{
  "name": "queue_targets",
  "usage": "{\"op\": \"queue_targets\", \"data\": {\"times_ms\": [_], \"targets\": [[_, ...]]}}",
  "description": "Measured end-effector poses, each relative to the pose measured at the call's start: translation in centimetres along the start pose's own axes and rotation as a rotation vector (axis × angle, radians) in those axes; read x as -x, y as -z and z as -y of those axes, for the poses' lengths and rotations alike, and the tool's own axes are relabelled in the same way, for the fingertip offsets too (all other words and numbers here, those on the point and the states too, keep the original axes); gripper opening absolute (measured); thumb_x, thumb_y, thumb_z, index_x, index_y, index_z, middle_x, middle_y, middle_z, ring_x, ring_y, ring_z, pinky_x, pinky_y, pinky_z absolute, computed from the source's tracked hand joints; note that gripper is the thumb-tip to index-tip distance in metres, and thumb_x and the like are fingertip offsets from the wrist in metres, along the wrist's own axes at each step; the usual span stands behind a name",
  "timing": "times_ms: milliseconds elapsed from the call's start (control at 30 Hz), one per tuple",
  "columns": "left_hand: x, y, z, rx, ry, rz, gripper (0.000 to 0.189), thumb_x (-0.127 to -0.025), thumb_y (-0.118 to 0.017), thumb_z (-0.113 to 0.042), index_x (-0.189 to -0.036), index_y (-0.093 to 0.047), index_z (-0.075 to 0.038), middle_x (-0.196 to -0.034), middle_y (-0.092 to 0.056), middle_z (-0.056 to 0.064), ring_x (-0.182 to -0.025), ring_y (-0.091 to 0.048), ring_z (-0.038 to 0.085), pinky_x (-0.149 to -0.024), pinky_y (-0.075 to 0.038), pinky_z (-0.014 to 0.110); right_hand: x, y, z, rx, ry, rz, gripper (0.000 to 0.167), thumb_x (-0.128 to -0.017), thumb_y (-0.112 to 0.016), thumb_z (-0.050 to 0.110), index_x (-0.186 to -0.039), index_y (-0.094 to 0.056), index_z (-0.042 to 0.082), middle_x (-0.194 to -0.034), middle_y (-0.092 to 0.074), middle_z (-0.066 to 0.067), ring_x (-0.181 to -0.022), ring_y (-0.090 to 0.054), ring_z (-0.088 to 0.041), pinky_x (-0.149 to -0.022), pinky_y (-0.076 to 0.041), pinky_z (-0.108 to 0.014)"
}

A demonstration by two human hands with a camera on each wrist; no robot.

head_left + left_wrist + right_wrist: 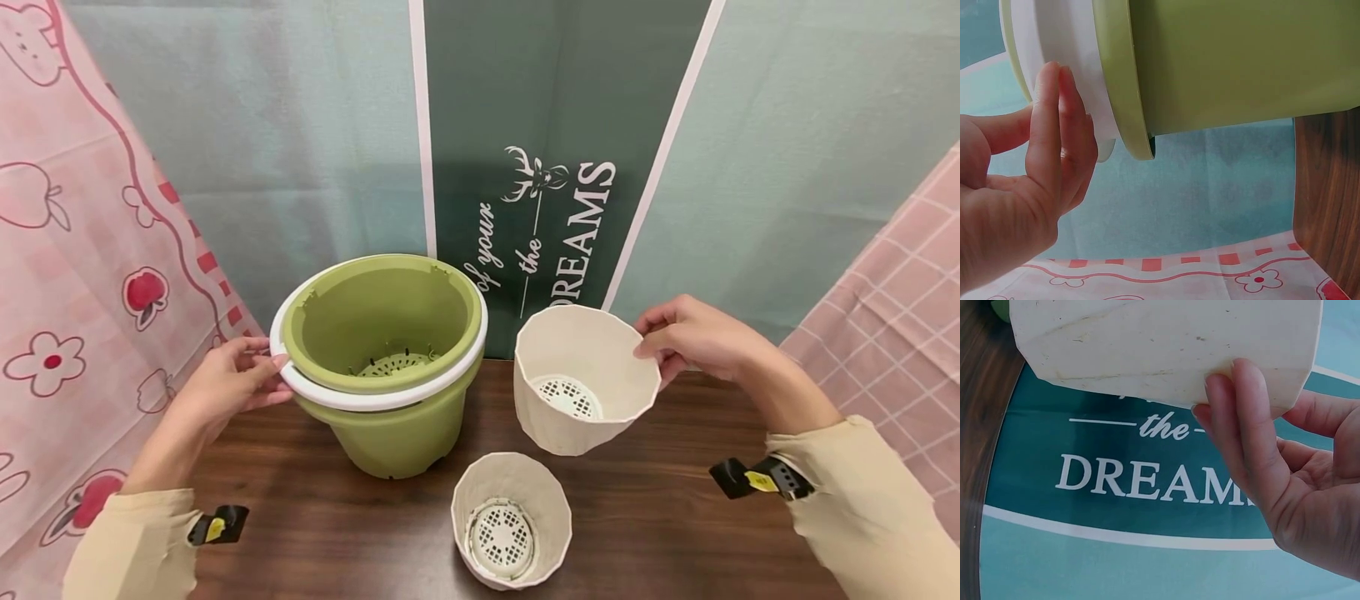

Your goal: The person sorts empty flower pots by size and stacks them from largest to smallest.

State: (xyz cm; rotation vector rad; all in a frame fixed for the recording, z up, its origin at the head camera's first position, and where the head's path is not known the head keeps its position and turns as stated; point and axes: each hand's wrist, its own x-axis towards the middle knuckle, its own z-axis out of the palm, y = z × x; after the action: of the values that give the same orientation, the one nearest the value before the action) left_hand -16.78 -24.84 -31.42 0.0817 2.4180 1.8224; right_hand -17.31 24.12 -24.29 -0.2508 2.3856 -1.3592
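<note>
On the left of the head view stands a stack of nested flowerpots: a green inner pot [390, 317], a white pot [375, 402] showing as a rim, and a green outer pot [397, 437]. My left hand [232, 379] pinches the white rim at its left side, thumb on top and fingers beneath. My right hand [697, 337] holds a cream faceted flowerpot [551, 429] by its right rim, tilted and seemingly raised off the table. Brown marks dot its outer wall [1147, 344] in the right wrist view. Another, smaller cream flowerpot [555, 508] stands in front, its slotted base visible.
Everything is over a dark wood-grain table [330, 533]. A green curtain [300, 125] with printed lettering hangs behind it. Pink patterned cloth [97, 275] closes the left side, and pink checked cloth [892, 333] the right.
</note>
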Motion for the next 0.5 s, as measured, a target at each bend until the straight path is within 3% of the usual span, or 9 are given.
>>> {"op": "queue_targets", "data": {"times_ms": [500], "targets": [[-0.1,-0.1,-0.1,0.001,0.01,-0.001,0.053,-0.097,-0.04,-0.01,-0.133,-0.014,0.019,-0.096,-0.045,0.017,-0.071,-0.061,0.008,-0.074,-0.059,0.028,-0.7,-0.4,2.9,0.034,0.009,-0.014,0.025,-0.083,-0.056,-0.002,-0.101,-0.053,-0.019,-0.077,-0.062,-0.017,-0.061,-0.062,-0.027,-0.062,-0.06,-0.045]]}}
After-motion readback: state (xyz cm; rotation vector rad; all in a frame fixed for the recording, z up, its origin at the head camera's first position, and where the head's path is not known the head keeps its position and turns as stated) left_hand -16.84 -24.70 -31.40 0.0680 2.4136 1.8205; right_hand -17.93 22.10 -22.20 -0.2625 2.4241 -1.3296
